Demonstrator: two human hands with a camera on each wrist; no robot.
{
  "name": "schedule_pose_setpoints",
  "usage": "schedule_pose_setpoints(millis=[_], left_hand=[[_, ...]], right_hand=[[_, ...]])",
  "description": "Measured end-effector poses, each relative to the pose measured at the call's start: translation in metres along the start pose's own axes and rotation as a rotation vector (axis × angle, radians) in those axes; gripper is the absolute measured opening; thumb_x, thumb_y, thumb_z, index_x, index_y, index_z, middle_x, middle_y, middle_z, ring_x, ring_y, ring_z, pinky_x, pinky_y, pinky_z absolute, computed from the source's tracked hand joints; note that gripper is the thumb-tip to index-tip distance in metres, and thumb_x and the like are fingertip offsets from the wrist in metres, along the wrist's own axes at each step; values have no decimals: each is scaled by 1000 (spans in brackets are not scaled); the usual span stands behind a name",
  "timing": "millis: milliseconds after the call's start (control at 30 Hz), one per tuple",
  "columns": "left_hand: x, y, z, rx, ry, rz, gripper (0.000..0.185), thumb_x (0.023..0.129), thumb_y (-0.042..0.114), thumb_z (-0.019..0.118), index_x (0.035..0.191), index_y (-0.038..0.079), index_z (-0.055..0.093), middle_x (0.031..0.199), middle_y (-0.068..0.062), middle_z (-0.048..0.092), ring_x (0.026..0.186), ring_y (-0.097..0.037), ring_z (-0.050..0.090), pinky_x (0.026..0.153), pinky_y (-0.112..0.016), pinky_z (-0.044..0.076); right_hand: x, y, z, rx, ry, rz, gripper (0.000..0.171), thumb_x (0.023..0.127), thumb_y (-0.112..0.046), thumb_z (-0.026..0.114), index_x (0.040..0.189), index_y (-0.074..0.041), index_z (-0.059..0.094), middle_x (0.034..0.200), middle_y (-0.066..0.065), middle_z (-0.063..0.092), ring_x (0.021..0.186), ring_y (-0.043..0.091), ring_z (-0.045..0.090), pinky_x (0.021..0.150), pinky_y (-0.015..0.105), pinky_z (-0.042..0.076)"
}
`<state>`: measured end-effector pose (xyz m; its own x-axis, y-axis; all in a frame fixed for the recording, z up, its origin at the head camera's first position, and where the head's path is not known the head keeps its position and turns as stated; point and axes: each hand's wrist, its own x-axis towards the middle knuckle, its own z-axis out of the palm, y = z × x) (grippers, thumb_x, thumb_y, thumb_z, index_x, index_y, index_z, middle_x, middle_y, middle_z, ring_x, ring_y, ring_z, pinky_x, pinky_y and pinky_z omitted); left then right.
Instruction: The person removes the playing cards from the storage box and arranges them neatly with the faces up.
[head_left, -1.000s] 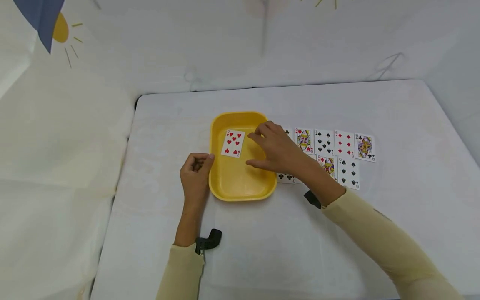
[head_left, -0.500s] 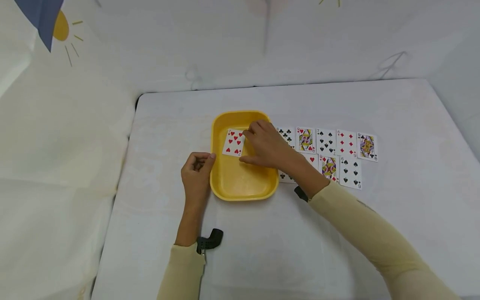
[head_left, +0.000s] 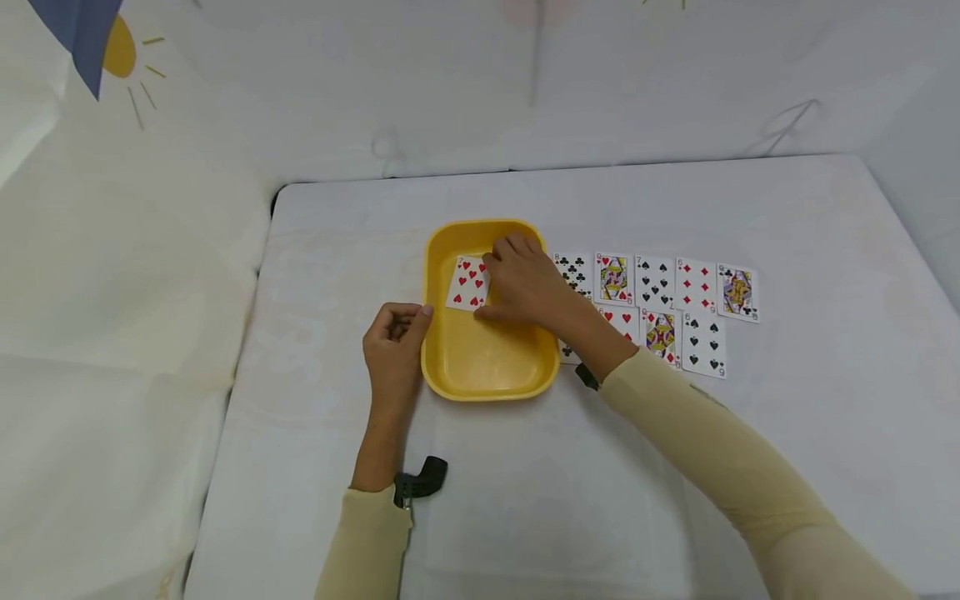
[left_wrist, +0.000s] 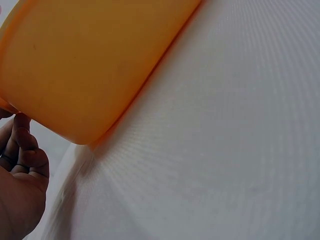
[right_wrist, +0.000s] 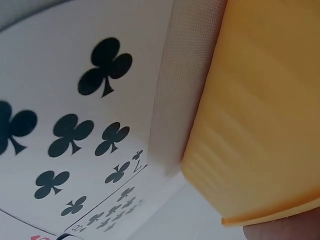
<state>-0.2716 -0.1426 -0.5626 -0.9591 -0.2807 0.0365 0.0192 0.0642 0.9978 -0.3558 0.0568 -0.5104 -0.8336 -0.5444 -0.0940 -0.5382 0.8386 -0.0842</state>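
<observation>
A yellow plastic tray (head_left: 491,392) stands on the white-covered table. My left hand (head_left: 395,342) pinches its left rim, thumb at the edge and fingers curled; the left wrist view also shows these fingers against the tray's outer side. Inside the tray lies a seven of hearts playing card (head_left: 467,283), face up. My right hand (head_left: 528,283) reaches over the right rim, with thumb and forefinger at the card's right edge. Whether they grip the card cannot be made out. In the right wrist view only a bit of a finger (right_wrist: 285,227) shows beyond the tray.
Right of the tray, face-up playing cards lie in two rows, among them an eight of clubs (head_left: 573,271), a seven of spades (head_left: 655,282) and a six of spades (head_left: 703,343). A seven of clubs (right_wrist: 65,165) lies close beside the tray wall. White cloth walls stand behind and left.
My right hand has moved left, bringing its thumb and forefinger from a gap beside the seven of hearts to its right edge. My left hand stays on the tray rim.
</observation>
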Motion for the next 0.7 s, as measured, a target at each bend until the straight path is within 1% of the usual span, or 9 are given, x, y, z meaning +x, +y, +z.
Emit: schedule_pose_setpoints(millis=[133, 167, 200, 333, 367, 400, 500, 700], left_hand=[[0, 1, 0, -2, -2, -2, 27, 93, 33, 73, 99, 7, 68, 90, -9, 64, 74, -23, 57, 64, -21, 51], [-1, 6, 1, 2, -3, -9, 26, 93, 30, 73, 99, 6, 68, 91, -9, 64, 76, -25, 58, 65, -21, 51], [-1, 6, 1, 5, -3, -12, 26, 93, 30, 73, 100, 5, 68, 91, -9, 64, 77, -26, 58, 65, -21, 51], [0, 7, 0, 7, -4, -9, 30, 93, 33, 73, 100, 4, 68, 92, -9, 65, 79, -26, 59, 67, -22, 51], [0, 7, -1, 10, -3, -10, 30, 93, 33, 73, 101, 4, 68, 92, -10, 65, 79, -26, 59, 67, -22, 51], [1, 3, -1, 8, -2, -3, 31, 92, 35, 74, 100, 6, 68, 92, -9, 65, 78, -23, 59, 67, -22, 51], [1, 3, -2, 5, 0, 1, 32, 91, 37, 74, 99, 6, 68, 91, -9, 65, 76, -22, 59, 66, -22, 51], [0, 3, -1, 15, 1, -7, 32, 91, 38, 74, 99, 7, 68, 92, -9, 65, 77, -22, 59, 66, -22, 51]], right_hand=[[3, 0, 0, -11, -22, 27, 82, 78, -66, 75, 123, 0, 59, 115, 12, 46, 116, 30, 35, 112, 44, 24], [4, -1, 0, -12, -25, 33, 81, 77, -66, 75, 122, 0, 60, 115, 13, 47, 116, 31, 35, 112, 44, 24], [6, -1, 0, -14, -30, 38, 80, 77, -67, 74, 120, -1, 60, 115, 13, 47, 116, 31, 35, 112, 44, 23], [12, -4, -2, -7, -68, 73, 75, 76, -67, 74, 113, -3, 62, 113, 12, 47, 117, 31, 36, 114, 44, 21], [13, -5, -3, -6, -82, 81, 74, 77, -67, 74, 112, -4, 62, 113, 12, 47, 118, 31, 35, 114, 43, 21], [15, -6, -3, -4, -97, 88, 73, 77, -67, 74, 112, -4, 62, 112, 11, 47, 118, 30, 35, 114, 43, 20], [18, -7, -4, 3, -128, 104, 69, 78, -65, 74, 110, -5, 63, 113, 11, 46, 119, 30, 34, 115, 43, 19], [16, -6, -4, -11, -126, 93, 72, 77, -66, 73, 112, -4, 62, 114, 11, 46, 118, 30, 33, 114, 43, 20]])
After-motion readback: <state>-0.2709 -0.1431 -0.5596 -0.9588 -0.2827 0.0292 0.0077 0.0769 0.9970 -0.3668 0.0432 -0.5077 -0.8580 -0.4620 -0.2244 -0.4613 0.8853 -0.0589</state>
